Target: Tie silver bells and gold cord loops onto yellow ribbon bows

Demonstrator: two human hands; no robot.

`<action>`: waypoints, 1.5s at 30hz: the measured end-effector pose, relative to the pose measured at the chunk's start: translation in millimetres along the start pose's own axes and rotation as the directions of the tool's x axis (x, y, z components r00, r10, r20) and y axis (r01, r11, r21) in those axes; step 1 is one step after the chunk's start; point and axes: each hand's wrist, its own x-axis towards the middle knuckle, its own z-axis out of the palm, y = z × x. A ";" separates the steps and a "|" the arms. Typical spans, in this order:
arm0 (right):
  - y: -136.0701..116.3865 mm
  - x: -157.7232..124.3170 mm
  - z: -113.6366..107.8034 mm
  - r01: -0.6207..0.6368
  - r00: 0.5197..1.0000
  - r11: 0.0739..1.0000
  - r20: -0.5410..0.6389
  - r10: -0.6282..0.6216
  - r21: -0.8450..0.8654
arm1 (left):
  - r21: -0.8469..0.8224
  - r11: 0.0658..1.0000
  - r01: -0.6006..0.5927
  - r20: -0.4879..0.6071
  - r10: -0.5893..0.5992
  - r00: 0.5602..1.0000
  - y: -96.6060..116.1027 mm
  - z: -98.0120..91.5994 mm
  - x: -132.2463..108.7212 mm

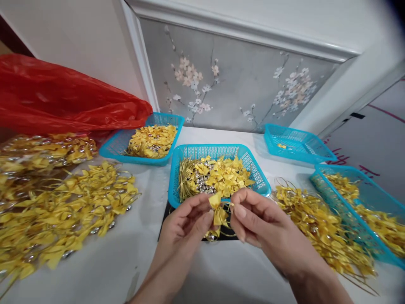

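Observation:
Between my two hands is a yellow ribbon flower with a thin gold cord on it. My left hand pinches the flower's left side between thumb and fingers. With thumb and forefinger closed, my right hand grips the gold cord just right of the petals. Just beyond my hands stands a blue basket holding many yellow flowers with silver beads and gold cords. Beneath my hands lies a black mat, partly hidden by them; more yellow petals and a bead show below the held flower.
Loose yellow flowers spread over the white table at left, near a red plastic bag. Another pile lies at right beside a blue basket. Further baskets stand at the back left and back right, by a wall.

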 end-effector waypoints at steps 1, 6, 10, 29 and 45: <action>1.2 -2.1 -0.7 0.007 1.000 1.000 -0.002 -0.007 -0.009 | -0.018 1.000 0.008 -0.007 -0.008 1.000 -0.7 0.0 0.0; 2.7 -9.4 -10.5 0.059 0.993 0.985 -0.092 -0.075 -0.162 | -0.093 0.994 0.065 -0.010 -0.066 0.998 3.8 5.2 0.1; 3.8 -9.2 -12.4 0.056 0.985 0.972 -0.146 -0.091 -0.228 | -0.170 0.975 0.145 0.026 -0.143 0.989 8.7 9.1 1.0; 26.7 -7.0 2.8 -0.004 0.990 0.959 -0.135 -0.035 -0.284 | 0.050 0.998 -0.027 0.117 0.021 0.993 -1.1 0.2 -1.7; 7.8 -47.1 -9.6 0.161 0.932 0.564 0.313 0.183 -0.810 | -0.006 1.000 -0.009 0.029 0.010 1.000 0.8 2.1 -2.3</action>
